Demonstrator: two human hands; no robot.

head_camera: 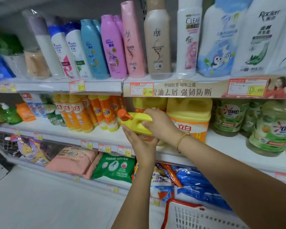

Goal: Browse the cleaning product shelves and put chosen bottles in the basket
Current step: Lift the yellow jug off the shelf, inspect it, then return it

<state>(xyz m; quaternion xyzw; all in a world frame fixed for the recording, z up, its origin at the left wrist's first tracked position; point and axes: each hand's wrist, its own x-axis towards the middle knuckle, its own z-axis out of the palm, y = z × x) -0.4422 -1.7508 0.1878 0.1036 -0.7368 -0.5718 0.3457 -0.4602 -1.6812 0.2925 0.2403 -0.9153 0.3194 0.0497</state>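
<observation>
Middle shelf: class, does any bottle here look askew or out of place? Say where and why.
One jug is tipped sideways, its orange cap pointing left, while its neighbour stands upright. The right hand grips its handle and the left hand supports it underneath.

Orange-capped yellow detergent jug [135, 124], tipped sideways, cap to L, at mid shelf [102, 135], white basket [188, 215] w/ red rim, bottom R

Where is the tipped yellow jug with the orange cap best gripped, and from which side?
Its moulded handle, taken from above and the right: the yellow jug lies tipped with the handle uppermost, where the right hand grips it. The left hand steadies it from below.
</observation>
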